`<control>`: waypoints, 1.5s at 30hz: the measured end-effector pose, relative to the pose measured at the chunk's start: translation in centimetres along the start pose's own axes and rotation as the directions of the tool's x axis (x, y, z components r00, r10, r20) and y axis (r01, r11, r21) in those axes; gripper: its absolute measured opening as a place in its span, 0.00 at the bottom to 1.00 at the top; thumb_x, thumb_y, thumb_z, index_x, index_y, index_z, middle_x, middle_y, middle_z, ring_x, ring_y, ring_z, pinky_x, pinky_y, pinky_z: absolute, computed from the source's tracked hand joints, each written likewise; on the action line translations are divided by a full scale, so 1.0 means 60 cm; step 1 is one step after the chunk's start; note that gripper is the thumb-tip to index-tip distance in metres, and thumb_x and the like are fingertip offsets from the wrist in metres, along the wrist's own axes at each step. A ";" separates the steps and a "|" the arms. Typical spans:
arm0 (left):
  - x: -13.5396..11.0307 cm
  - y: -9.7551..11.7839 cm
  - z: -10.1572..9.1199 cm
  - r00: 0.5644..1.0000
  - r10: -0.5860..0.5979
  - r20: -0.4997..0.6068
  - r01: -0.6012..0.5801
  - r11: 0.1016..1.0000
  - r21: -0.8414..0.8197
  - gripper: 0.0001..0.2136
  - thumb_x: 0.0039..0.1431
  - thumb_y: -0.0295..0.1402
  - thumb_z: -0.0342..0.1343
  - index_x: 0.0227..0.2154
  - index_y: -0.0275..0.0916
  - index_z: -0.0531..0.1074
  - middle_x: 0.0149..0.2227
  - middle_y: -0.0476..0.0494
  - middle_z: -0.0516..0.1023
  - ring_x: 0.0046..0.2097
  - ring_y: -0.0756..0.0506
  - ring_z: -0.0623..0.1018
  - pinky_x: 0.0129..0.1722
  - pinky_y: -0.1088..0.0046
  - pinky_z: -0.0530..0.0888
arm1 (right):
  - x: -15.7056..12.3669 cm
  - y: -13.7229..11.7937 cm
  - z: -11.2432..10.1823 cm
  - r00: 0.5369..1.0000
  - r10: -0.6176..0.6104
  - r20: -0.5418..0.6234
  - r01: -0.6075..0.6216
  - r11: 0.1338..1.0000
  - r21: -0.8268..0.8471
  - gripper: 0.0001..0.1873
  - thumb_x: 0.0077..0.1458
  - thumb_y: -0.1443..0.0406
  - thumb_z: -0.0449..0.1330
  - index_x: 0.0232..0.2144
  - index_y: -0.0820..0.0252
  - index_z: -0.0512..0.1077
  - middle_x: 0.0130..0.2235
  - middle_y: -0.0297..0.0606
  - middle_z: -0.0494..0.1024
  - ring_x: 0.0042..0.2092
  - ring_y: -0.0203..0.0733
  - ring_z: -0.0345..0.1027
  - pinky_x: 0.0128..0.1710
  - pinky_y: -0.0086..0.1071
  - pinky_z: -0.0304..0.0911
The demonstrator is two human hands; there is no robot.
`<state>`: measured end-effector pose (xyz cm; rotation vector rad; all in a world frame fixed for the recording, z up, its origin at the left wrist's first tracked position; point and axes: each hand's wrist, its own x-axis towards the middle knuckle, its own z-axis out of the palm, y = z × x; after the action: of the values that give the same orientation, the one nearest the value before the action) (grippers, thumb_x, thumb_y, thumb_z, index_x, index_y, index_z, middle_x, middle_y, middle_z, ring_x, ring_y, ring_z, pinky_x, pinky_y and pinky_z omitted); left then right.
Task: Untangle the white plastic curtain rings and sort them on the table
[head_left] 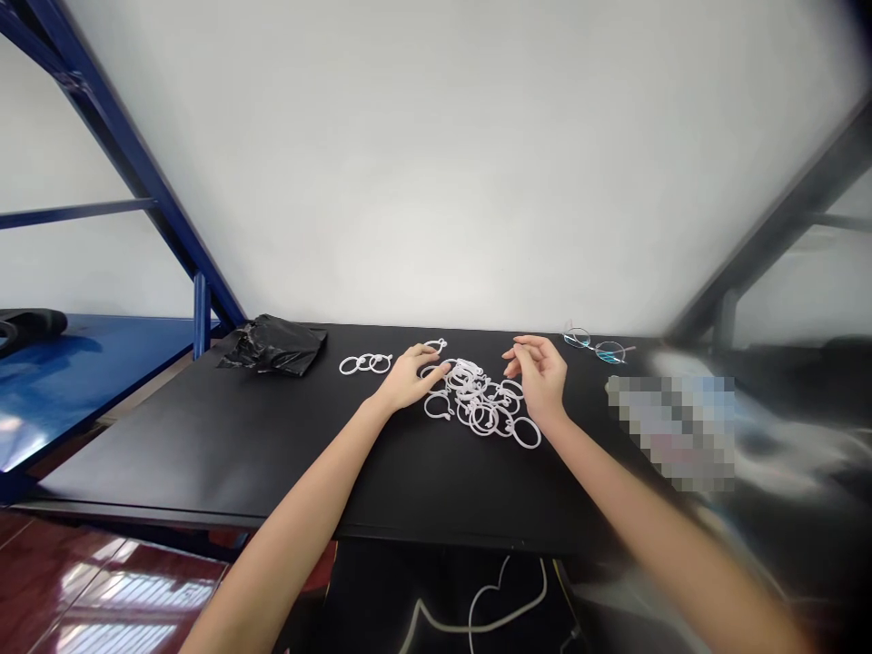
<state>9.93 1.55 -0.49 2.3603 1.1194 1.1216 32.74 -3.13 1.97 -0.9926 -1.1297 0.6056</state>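
white rings (pixel 470 392) lie in a loose heap on the black table (pixel 204 445), between your two hands, with three more in an overlapping row to the left, near the bag (pixel 282 345). your left hand (pixel 407 377) is at the heap's left edge, thumb and fingers apart, one ring by its fingertips. your right hand (pixel 541 371) hangs by the right edge, fingers loosely curled, and whether they pinch anything cannot be told; glasses (pixel 609 352) lie beyond it.

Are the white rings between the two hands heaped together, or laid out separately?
Mostly heaped together: the white rings overlap one another in a loose pile on the black table.
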 end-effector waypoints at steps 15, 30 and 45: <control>-0.021 0.103 -0.003 0.971 0.230 -0.070 -0.240 0.942 -0.232 0.14 0.65 0.36 0.52 0.24 0.37 0.74 0.30 0.42 0.77 0.33 0.47 0.75 0.37 0.68 0.73 | -0.038 -0.011 0.025 0.941 0.047 0.337 -0.017 0.996 -0.091 0.14 0.54 0.55 0.63 0.37 0.59 0.75 0.30 0.37 0.79 0.30 0.39 0.75 0.23 0.29 0.72; -0.025 0.110 0.003 0.956 0.138 -0.258 -0.201 0.951 -0.235 0.12 0.66 0.38 0.48 0.29 0.38 0.66 0.40 0.38 0.73 0.43 0.44 0.74 0.42 0.66 0.73 | -0.068 -0.019 0.036 0.928 -0.190 0.319 0.262 0.944 -0.201 0.10 0.55 0.56 0.62 0.31 0.53 0.80 0.29 0.38 0.81 0.30 0.45 0.75 0.34 0.40 0.73; -0.022 0.080 0.008 0.989 0.147 -0.011 -0.147 0.989 -0.010 0.23 0.71 0.37 0.32 0.21 0.39 0.61 0.22 0.47 0.69 0.24 0.50 0.69 0.28 0.72 0.66 | -0.089 -0.014 0.056 0.917 -0.127 0.379 0.189 0.973 -0.132 0.15 0.60 0.54 0.57 0.35 0.54 0.80 0.30 0.38 0.82 0.31 0.45 0.76 0.35 0.40 0.73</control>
<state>12.30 -2.55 1.17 2.4651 0.9520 1.1865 27.69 -6.76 0.58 -0.9380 -1.6010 0.5868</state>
